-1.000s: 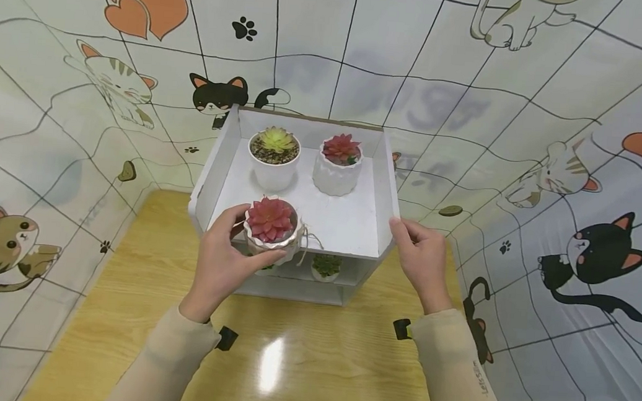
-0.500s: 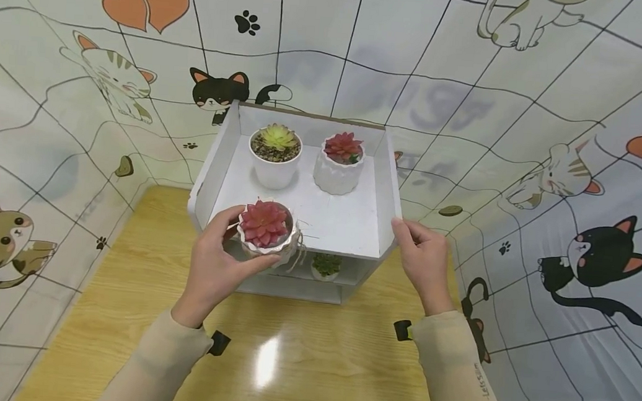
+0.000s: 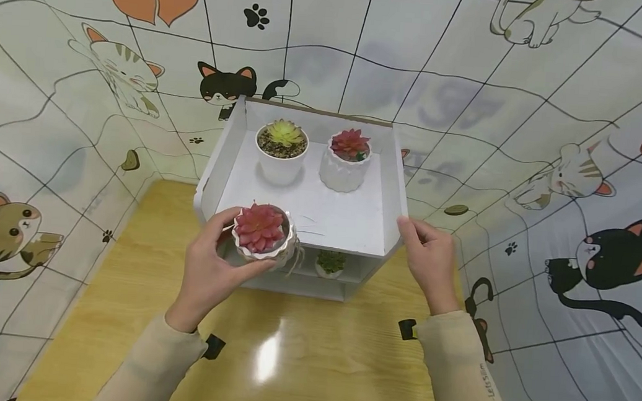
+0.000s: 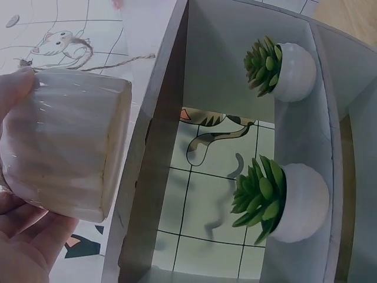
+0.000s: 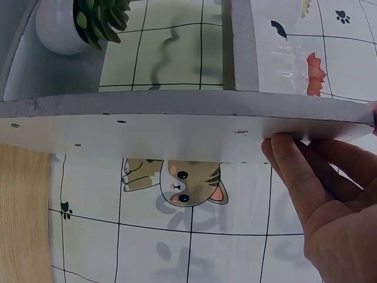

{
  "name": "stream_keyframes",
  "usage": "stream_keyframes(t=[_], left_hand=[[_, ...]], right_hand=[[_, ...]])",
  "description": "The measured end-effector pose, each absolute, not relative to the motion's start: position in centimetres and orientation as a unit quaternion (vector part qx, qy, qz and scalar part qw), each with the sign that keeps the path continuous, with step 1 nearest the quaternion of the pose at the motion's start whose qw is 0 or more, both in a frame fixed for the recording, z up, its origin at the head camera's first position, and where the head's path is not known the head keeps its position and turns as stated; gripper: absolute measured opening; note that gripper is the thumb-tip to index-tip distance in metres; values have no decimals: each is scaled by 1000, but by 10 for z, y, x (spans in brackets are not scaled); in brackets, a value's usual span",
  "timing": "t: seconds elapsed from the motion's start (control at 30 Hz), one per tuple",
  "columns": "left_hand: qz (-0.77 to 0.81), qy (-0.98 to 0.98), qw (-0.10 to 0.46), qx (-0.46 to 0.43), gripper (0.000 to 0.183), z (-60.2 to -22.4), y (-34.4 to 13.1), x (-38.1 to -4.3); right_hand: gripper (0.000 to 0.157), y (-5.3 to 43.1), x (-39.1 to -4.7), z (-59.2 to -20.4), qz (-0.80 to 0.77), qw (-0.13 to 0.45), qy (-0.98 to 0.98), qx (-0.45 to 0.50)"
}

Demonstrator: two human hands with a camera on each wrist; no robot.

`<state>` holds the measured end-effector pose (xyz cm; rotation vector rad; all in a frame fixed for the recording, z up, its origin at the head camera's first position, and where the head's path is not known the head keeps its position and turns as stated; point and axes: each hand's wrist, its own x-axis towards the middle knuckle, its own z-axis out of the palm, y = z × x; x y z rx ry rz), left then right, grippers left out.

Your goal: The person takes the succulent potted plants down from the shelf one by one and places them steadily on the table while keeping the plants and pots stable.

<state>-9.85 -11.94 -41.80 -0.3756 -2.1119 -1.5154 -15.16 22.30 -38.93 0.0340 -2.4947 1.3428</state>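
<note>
One pot [image 4: 68, 144] was held by the left hand [image 3: 206, 273], thumb and fingers curled around its sides, probably to keep it from tipping. It was at the front edge of the shelf [image 3: 353, 218]; whether it touched, I could not tell. Beyond this hand stood a yellow plant [image 3: 281, 151], at the back. Between the hands, a green plant [image 3: 330, 262] sat lower, and a red plant [image 3: 346, 160] stood farther away. The right hand [image 3: 431, 255] pinched the shelf's side, perhaps for steadying it.
</note>
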Motion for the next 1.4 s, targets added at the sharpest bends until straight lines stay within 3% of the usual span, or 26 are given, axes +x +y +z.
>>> stream_keyframes(t=[1.4], left_hand=[[-548, -764, 306, -147, 95, -437, -140, -72]], right_hand=[[32, 222, -153, -393, 462, 177, -869, 20]])
